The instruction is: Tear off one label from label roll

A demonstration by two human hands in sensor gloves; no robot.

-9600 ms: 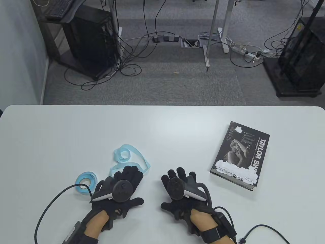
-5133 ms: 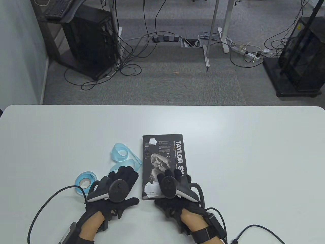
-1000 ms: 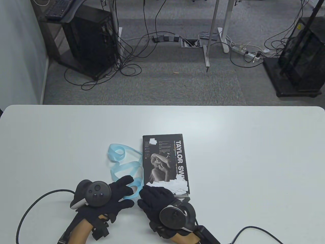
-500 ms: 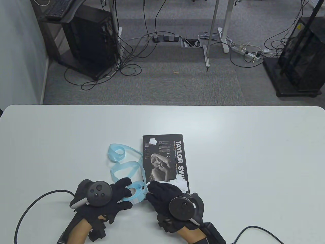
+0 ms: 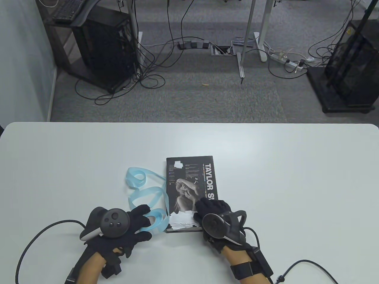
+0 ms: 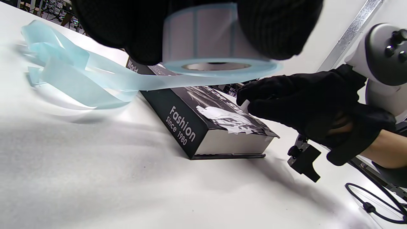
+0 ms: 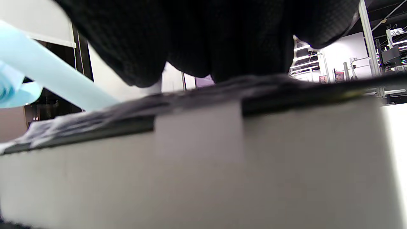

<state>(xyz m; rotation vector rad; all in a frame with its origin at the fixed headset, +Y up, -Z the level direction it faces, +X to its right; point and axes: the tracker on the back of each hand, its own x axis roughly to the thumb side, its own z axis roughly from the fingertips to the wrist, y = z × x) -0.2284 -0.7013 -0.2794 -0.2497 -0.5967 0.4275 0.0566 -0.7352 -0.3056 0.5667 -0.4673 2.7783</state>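
My left hand [image 5: 147,220] grips the light-blue label roll [image 5: 156,221] just above the table; in the left wrist view its fingers [image 6: 273,28] wrap the roll [image 6: 203,35]. A loose blue backing strip [image 5: 145,192] curls away from the roll beside the book. My right hand [image 5: 211,208] rests on the near part of the black book [image 5: 189,177]. In the left wrist view that hand [image 6: 305,105] pinches a small white label [image 6: 244,105] against the cover. Several white labels [image 5: 182,220] are stuck on the book's near end.
The white table [image 5: 296,177] ends at its far edge, with floor, cables and desk legs beyond. Glove cables [image 5: 38,236] trail off both wrists at the near edge. The book's spine [image 6: 181,124] faces my left hand.
My right hand moved from beside the roll to the right and onto the book, carrying a white label. My left hand kept hold of the roll and barely moved.
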